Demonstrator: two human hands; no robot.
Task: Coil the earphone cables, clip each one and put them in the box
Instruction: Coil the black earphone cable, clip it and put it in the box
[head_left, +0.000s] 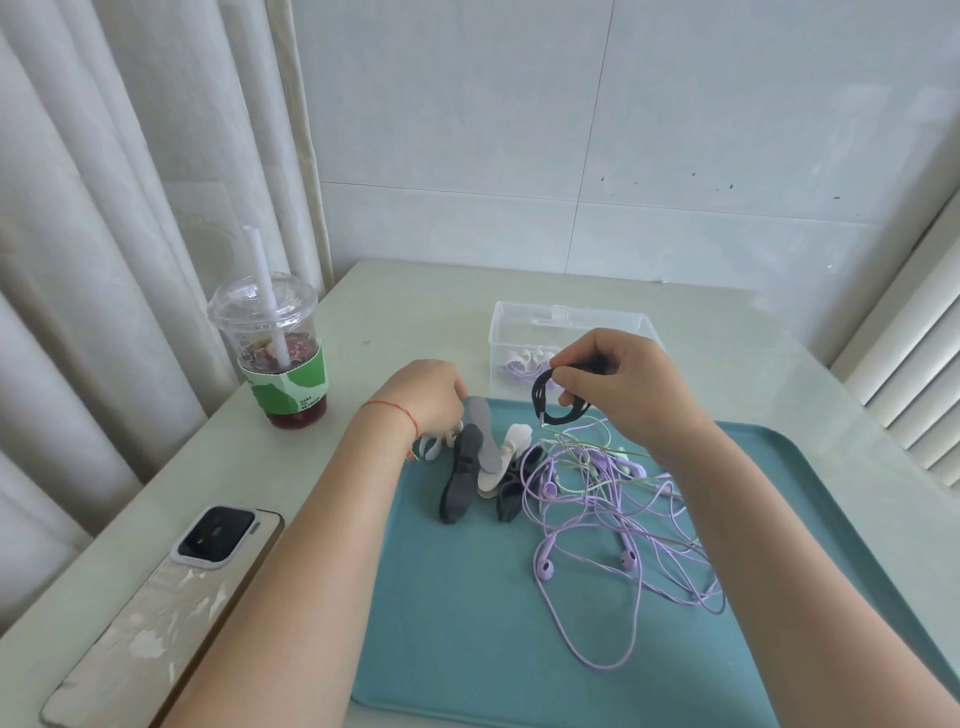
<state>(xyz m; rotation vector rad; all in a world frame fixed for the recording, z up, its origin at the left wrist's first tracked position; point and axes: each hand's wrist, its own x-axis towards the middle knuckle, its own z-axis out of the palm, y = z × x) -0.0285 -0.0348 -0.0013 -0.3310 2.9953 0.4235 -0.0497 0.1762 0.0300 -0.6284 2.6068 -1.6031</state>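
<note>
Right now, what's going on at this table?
A person is bundling earphones over a teal tray. The right hand pinches a coiled black earphone cable above the tray. The left hand reaches into the pile of grey, white and dark cable clips. A tangle of purple and green earphones still lies loose on the tray. The clear plastic box behind already holds one clipped purple set.

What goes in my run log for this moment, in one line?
right hand: holds coiled black cable | left hand: at clips | box: one purple set inside
</note>
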